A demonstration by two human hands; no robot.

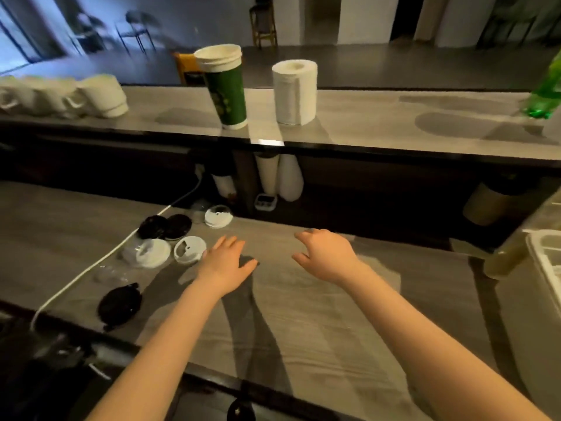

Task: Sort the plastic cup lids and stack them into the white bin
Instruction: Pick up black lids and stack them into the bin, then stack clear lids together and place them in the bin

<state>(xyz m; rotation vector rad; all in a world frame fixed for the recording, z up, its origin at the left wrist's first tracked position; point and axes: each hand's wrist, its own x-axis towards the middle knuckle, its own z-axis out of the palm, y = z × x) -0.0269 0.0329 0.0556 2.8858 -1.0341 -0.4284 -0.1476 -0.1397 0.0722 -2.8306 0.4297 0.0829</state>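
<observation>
Cup lids lie scattered on the left of the grey counter. A white lid (190, 249) sits just left of my left hand (226, 262), which hovers flat with fingers spread and holds nothing. Another white lid (152, 252) lies beside it and a third white lid (218, 216) further back. Two black lids (165, 226) rest behind them, and one black lid (120, 305) lies near the front edge. Clear lids (109, 273) are faintly visible by the cable. My right hand (324, 253) hovers empty over bare counter, fingers loosely bent. The white bin (546, 262) is at the far right edge.
A white cable (91, 270) runs across the counter through the lids. On the raised shelf stand a green cup stack (226, 89), a paper towel roll (295, 91), white mugs (76, 97) and a green bottle (543, 95). Cup stacks (268, 174) hang under the shelf.
</observation>
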